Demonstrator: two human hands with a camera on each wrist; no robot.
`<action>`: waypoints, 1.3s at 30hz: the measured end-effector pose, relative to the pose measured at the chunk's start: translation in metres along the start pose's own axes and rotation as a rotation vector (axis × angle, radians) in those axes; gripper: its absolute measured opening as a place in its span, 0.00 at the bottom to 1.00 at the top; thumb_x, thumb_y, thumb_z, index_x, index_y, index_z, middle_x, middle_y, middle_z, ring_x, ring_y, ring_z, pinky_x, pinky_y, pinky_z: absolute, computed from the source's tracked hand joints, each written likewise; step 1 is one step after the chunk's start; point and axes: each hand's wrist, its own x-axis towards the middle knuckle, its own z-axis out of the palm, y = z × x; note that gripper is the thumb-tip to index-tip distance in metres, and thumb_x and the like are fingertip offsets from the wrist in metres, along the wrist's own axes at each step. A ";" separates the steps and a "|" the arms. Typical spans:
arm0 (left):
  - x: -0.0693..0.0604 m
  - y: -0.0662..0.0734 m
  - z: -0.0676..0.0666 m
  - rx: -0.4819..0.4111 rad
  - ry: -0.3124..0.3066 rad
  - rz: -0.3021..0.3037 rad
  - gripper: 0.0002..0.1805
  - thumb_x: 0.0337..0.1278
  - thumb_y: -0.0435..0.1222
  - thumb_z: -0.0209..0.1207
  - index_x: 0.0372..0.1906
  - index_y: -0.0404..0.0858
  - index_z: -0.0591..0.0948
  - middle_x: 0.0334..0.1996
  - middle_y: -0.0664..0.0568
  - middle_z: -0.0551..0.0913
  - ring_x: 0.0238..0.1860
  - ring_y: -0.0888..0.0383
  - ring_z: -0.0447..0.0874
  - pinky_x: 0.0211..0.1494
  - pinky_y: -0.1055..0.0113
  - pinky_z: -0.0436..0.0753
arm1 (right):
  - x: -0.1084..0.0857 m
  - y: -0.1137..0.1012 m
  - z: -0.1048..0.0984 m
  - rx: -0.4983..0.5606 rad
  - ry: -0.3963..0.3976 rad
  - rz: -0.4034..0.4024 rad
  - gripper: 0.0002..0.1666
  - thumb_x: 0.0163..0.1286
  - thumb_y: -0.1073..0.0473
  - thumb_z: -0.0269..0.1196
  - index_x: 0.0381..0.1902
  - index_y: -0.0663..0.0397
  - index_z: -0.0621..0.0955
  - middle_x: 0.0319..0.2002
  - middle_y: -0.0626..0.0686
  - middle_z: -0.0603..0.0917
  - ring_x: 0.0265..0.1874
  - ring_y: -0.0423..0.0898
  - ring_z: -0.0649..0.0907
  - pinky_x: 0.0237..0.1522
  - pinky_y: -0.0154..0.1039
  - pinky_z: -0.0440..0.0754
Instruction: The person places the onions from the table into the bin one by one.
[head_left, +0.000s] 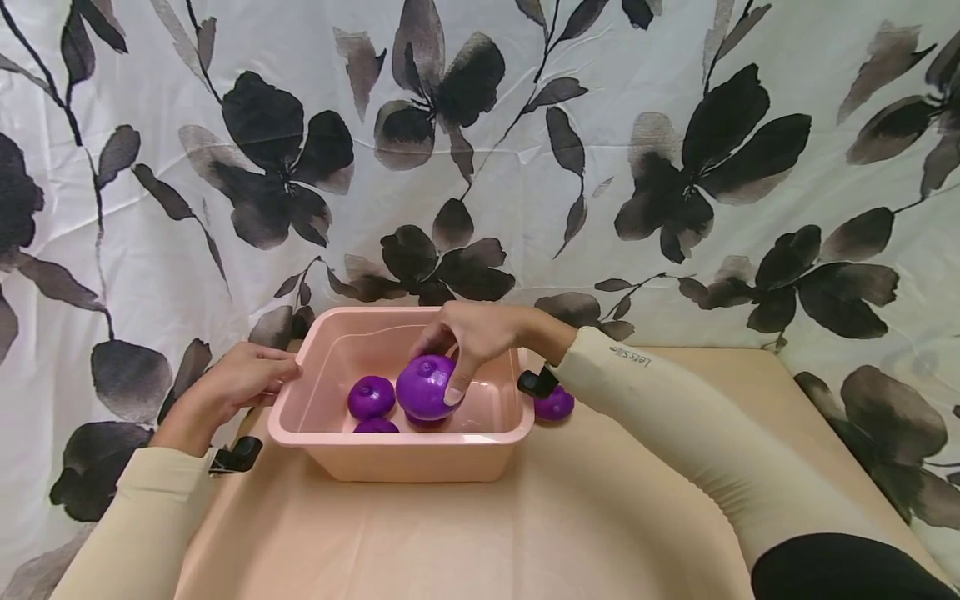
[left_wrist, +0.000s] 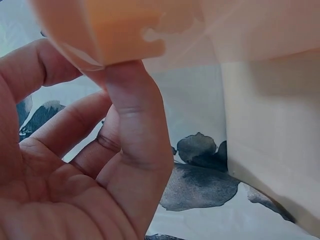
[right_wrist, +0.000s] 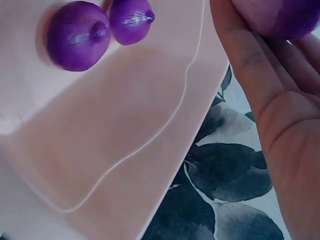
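Observation:
My right hand [head_left: 480,337] grips a shiny purple onion [head_left: 424,388] and holds it above the inside of a pink plastic tub [head_left: 416,458]. In the right wrist view that held onion [right_wrist: 280,17] is cut off by the top edge. On the tub's floor lie more purple onions [head_left: 371,397], one partly hidden by the front wall and one mostly beneath the held one. My left hand [head_left: 246,375] pinches the tub's left rim; in the left wrist view its thumb [left_wrist: 137,115] presses the rim [left_wrist: 95,55] from one side, fingers on the other.
Another purple onion [head_left: 555,405] lies outside the tub at its right, partly covered by the right wrist's camera [head_left: 537,382]. The tub stands on a tan-covered table [head_left: 600,517]. A white cloth with dark flowers [head_left: 540,192] hangs behind.

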 end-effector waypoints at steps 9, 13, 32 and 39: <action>0.001 0.001 0.001 0.026 0.003 0.001 0.28 0.71 0.39 0.57 0.65 0.21 0.77 0.32 0.56 0.88 0.32 0.63 0.86 0.38 0.67 0.89 | 0.023 0.012 0.005 0.062 -0.051 0.036 0.43 0.50 0.60 0.84 0.65 0.56 0.82 0.58 0.50 0.88 0.59 0.43 0.87 0.63 0.37 0.83; 0.002 0.001 0.001 0.024 0.000 0.002 0.28 0.71 0.39 0.57 0.65 0.21 0.76 0.32 0.57 0.87 0.32 0.64 0.86 0.37 0.67 0.88 | 0.030 0.016 0.009 0.069 -0.066 0.031 0.42 0.50 0.62 0.84 0.65 0.56 0.82 0.59 0.52 0.88 0.58 0.44 0.87 0.62 0.36 0.83; -0.001 -0.004 -0.004 -0.005 -0.022 0.008 0.29 0.72 0.38 0.56 0.67 0.19 0.74 0.32 0.57 0.88 0.32 0.65 0.87 0.37 0.68 0.88 | 0.062 0.028 0.031 0.096 -0.115 0.080 0.39 0.47 0.65 0.84 0.60 0.56 0.84 0.54 0.51 0.90 0.53 0.42 0.88 0.60 0.34 0.84; -0.001 -0.005 -0.006 -0.001 -0.028 0.008 0.29 0.72 0.38 0.57 0.67 0.20 0.74 0.32 0.58 0.88 0.32 0.65 0.86 0.37 0.68 0.88 | 0.069 0.035 0.039 0.071 -0.122 0.119 0.38 0.47 0.66 0.85 0.58 0.55 0.85 0.52 0.52 0.90 0.49 0.42 0.88 0.57 0.33 0.85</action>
